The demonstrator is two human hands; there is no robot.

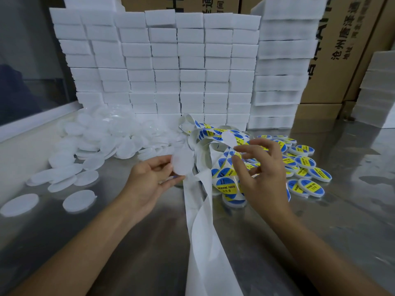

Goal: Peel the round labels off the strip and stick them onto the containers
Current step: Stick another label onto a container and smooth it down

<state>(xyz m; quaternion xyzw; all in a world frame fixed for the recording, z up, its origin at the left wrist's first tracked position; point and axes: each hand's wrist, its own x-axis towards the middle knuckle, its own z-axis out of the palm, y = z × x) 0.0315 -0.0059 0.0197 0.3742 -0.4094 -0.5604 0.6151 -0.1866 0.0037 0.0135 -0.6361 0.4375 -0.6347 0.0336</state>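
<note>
Far to your left, plain white round containers (89, 142) are lying heaped and scattered over the steel table (128, 242), a few strays sitting apart near the front edge. Behind them a wall of white foam blocks (162, 60) is standing stacked across the back.

Your left hand (149, 178) is curling its fingers around one unlabelled white container (182, 162), thumb on the near face, holding it up on edge just above the table.

Just right of that container, the label strip (205, 210) is trailing from the tangle in the middle down toward you, its bare white backing running between your forearms. Blue and yellow round labels (226, 184) reading "SOLDERING PASTE" are sitting on the strip beside your right hand.

Your right hand (258, 174) is hovering over that strip with fingers spread and bent, thumb and forefinger pinching a clear, peeling edge of the strip near a label; whether a label is already free is hard to tell.

Further right, finished labelled containers (305, 167) are lying in a loose pile on the table. Cardboard cartons (350, 50) and more foam stacks are standing at the far right.
</note>
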